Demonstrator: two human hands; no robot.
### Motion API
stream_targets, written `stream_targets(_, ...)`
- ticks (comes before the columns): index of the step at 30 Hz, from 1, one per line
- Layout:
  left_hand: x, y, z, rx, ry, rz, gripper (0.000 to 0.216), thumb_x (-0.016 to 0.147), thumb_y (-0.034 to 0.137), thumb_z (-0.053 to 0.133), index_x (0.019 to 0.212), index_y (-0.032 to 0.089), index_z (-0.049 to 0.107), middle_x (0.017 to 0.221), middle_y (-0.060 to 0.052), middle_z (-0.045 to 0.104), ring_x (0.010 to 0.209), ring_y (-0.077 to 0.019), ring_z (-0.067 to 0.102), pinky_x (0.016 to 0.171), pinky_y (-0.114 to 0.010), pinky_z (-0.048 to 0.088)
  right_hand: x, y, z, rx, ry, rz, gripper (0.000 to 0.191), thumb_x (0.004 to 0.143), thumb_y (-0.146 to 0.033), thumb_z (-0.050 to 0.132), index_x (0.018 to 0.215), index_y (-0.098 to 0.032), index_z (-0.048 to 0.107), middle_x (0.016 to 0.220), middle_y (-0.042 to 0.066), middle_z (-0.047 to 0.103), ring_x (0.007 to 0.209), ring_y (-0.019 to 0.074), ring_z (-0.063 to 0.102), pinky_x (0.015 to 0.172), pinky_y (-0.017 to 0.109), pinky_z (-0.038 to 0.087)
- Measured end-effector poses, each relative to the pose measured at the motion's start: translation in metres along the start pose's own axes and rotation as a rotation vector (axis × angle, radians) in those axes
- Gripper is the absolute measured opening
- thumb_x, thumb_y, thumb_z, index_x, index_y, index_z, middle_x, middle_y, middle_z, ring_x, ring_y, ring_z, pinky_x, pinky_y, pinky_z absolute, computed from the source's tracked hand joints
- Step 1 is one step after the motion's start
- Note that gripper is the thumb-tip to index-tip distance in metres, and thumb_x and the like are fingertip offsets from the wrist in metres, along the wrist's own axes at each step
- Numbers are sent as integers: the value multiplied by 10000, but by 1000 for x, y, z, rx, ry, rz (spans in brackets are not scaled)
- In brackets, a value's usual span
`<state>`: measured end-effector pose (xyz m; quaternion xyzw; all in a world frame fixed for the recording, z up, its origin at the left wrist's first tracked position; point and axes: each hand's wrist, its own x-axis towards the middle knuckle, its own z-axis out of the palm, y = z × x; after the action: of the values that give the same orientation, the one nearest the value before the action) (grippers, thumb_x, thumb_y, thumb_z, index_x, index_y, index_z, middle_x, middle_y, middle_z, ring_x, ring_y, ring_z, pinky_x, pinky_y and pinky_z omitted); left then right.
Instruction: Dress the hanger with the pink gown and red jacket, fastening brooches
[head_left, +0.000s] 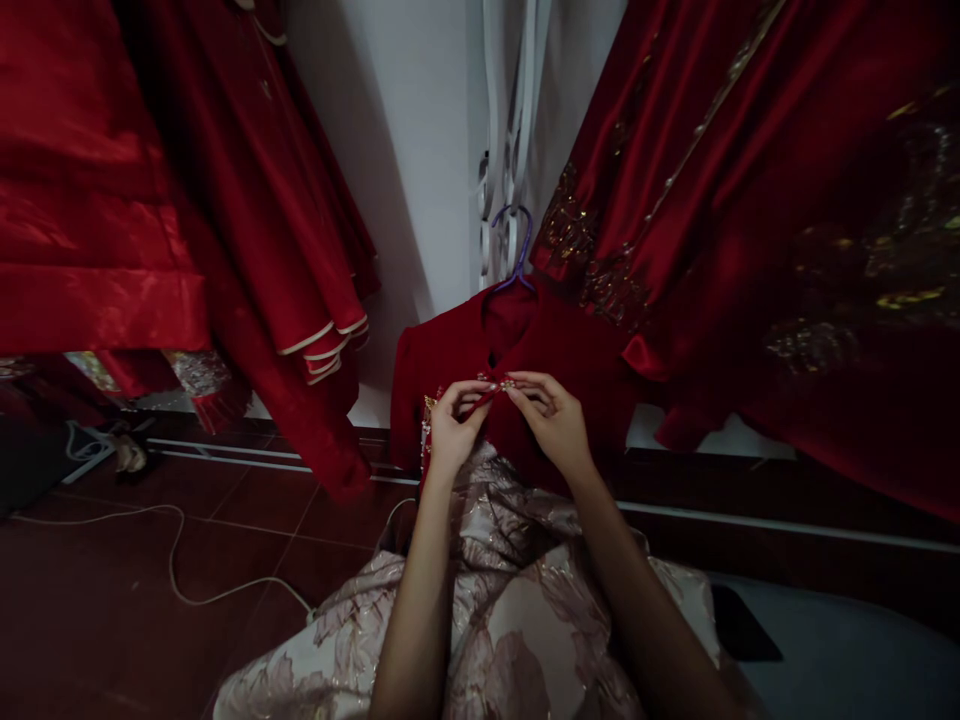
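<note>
A dark red jacket (577, 350) with a V neck hangs in front of me on a purple hanger (523, 262). My left hand (456, 430) pinches the beaded trim (508, 384) at the jacket's front, just below the neck opening. From the other side, my right hand (556, 425) grips the same small trim between thumb and fingertips. The fingertips of both hands nearly meet, and they partly hide how the trim is fastened. Gold and white beadwork (427, 425) shows beside my left hand.
Red garments (285, 260) hang on the left, and red satin garments (675, 190) with sequins hang on the right. Pale floral fabric (517, 610) spreads beneath my forearms. A white cable (176, 560) curves across the tiled floor, near a metal rail (247, 455).
</note>
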<state>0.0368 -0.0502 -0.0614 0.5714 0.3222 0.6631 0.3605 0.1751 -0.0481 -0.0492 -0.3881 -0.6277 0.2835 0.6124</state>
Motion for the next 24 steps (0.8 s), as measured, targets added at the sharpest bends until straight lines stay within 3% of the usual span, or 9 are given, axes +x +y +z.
stream_targets(8, -2, 5, 1, 48, -50, 15, 231, 751, 228, 616, 979, 193, 624, 1032, -69, 645, 959, -158, 597, 875, -316, 469, -4, -5, 6, -71, 77, -27, 237, 796, -353, 559, 988, -221, 598, 973, 60, 652, 863, 166, 622, 702, 289, 529)
stream_targets(16, -4, 10, 11, 142, 124, 94, 202, 741, 298, 630, 898, 175, 664, 913, -61, 669, 873, -156, 621, 868, -324, 474, -10, -15, 11, -145, 122, -111, 238, 804, -350, 549, 988, -243, 655, 975, 50, 656, 833, 179, 631, 734, 346, 559)
stream_targets(24, -5, -1, 12, 156, 105, 72, 208, 745, 261, 611, 928, 178, 669, 944, -62, 678, 897, -162, 625, 889, -346, 476, -10, -12, 10, -82, 135, -103, 278, 756, -346, 619, 1007, -243, 680, 973, 41, 650, 805, 168, 639, 752, 347, 580)
